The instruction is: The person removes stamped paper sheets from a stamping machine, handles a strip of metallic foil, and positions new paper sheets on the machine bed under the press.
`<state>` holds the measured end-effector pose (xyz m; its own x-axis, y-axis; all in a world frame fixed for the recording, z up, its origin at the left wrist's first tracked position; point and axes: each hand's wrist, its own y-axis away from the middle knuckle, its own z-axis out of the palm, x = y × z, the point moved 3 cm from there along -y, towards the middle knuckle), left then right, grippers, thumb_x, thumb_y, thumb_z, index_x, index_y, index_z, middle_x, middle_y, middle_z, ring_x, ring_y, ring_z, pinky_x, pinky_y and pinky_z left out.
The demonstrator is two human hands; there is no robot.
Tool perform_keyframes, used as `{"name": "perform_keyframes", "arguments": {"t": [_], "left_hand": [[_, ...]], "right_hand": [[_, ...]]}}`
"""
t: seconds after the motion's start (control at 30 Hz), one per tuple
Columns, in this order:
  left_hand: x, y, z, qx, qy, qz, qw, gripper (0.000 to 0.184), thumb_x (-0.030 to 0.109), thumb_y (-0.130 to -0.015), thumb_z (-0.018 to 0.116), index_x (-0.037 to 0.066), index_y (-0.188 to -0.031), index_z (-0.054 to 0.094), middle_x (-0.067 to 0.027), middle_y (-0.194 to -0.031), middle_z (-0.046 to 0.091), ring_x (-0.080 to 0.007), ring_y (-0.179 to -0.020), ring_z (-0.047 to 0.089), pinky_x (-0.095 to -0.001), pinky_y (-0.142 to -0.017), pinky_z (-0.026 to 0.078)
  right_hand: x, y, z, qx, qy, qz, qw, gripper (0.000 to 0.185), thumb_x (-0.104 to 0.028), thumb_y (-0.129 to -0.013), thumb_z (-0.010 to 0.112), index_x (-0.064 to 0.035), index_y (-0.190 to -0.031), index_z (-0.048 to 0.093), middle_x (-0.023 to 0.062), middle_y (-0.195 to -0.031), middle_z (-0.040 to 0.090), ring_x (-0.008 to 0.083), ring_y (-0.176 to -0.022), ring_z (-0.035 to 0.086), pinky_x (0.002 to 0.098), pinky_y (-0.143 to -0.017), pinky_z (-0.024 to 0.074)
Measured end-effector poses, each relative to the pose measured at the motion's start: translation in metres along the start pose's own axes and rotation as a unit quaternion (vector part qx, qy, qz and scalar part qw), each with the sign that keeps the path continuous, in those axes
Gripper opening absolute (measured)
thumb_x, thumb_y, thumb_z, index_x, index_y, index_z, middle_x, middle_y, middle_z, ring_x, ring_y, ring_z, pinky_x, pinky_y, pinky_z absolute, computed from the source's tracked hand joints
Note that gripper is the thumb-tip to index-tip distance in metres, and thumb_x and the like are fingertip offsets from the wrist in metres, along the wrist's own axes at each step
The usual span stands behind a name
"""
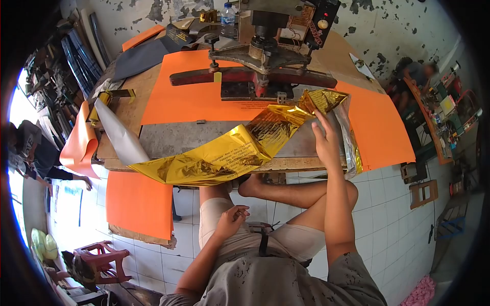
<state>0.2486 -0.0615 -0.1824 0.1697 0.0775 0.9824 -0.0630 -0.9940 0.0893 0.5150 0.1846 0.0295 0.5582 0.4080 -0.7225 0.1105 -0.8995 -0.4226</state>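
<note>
A long strip of gold foil [209, 160] with mirrored dark printing lies in loose folds across the front of the worktable [173, 135]. Its grey underside shows at the left, and its right end hangs over the table's front edge. My right hand [327, 140] is raised at the strip's right part, the fingertips touching the foil. Thumb and forefinger stand apart; the other fingers are partly hidden. Above my lap, my left hand [232, 221] is loosely bent with nothing visible in it. Behind the foil stands a hand press [263, 56] with a red and black crossbar.
Orange sheets [178, 92] lie under the press, at the right [380, 127] and on a low board [139, 204]. A bottle [227, 20] and dark sheets [148, 56] sit farther back. A red stool [102, 260] stands lower left. Other people are at both sides.
</note>
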Motion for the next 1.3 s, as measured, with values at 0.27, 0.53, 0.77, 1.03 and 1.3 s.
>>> {"name": "perform_keyframes", "arguments": {"t": [0.27, 0.53, 0.77, 1.03, 1.3], "left_hand": [[0.069, -0.005, 0.011, -0.075, 0.014, 0.031, 0.997, 0.036, 0.016, -0.100, 0.066, -0.001, -0.131, 0.060, -0.0133, -0.116, 0.072, -0.0202, -0.101, 0.071, -0.0341, -0.087, 0.056], [0.138, -0.032, 0.046, -0.227, 0.230, 0.068, 0.944, 0.080, 0.039, -0.100, 0.066, 0.003, -0.160, 0.027, -0.0167, -0.160, 0.040, -0.0292, -0.147, 0.040, -0.0445, -0.118, 0.034], [0.105, -0.023, 0.081, -0.234, 0.421, 0.030, 0.876, 0.073, 0.039, -0.100, 0.068, -0.001, -0.153, 0.039, -0.0164, -0.151, 0.049, -0.0285, -0.143, 0.043, -0.0419, -0.118, 0.034], [0.133, 0.016, 0.012, -0.227, 0.277, -0.083, 0.930, 0.049, 0.019, -0.097, 0.074, -0.002, -0.137, 0.056, -0.0082, -0.127, 0.066, -0.0162, -0.112, 0.060, -0.0315, -0.094, 0.051], [0.172, 0.059, -0.060, -0.323, 0.031, -0.100, 0.941, 0.045, 0.024, -0.093, 0.079, 0.001, -0.129, 0.064, -0.0067, -0.107, 0.074, -0.0131, -0.098, 0.067, -0.0282, -0.090, 0.053]], "right_hand": [[-0.048, 0.080, -0.044, 0.046, 0.008, 0.008, 0.999, 0.042, -0.023, -0.105, 0.057, 0.0023, -0.138, 0.058, 0.0195, -0.140, 0.061, 0.0317, -0.132, 0.057, 0.0398, -0.110, 0.0429], [-0.061, 0.171, -0.065, 0.066, 0.011, 0.013, 0.998, 0.039, -0.019, -0.100, 0.062, 0.0064, -0.130, 0.063, 0.0181, -0.126, 0.063, 0.0277, -0.117, 0.060, 0.0370, -0.103, 0.0445], [-0.065, 0.224, -0.051, -0.111, -0.098, -0.012, 0.989, 0.030, -0.015, -0.091, 0.071, 0.0021, -0.115, 0.072, 0.0159, -0.105, 0.073, 0.0291, -0.100, 0.068, 0.0389, -0.093, 0.0513], [-0.043, 0.262, -0.014, -0.486, -0.235, 0.076, 0.839, 0.036, -0.024, -0.089, 0.080, -0.0082, -0.121, 0.074, 0.0120, -0.118, 0.073, 0.0281, -0.114, 0.068, 0.0408, -0.099, 0.0519], [0.025, 0.232, 0.014, -0.106, -0.055, 0.129, 0.984, 0.065, -0.011, -0.090, 0.069, 0.0012, -0.148, 0.041, 0.0235, -0.142, 0.049, 0.0390, -0.131, 0.049, 0.0456, -0.112, 0.0378]]}}
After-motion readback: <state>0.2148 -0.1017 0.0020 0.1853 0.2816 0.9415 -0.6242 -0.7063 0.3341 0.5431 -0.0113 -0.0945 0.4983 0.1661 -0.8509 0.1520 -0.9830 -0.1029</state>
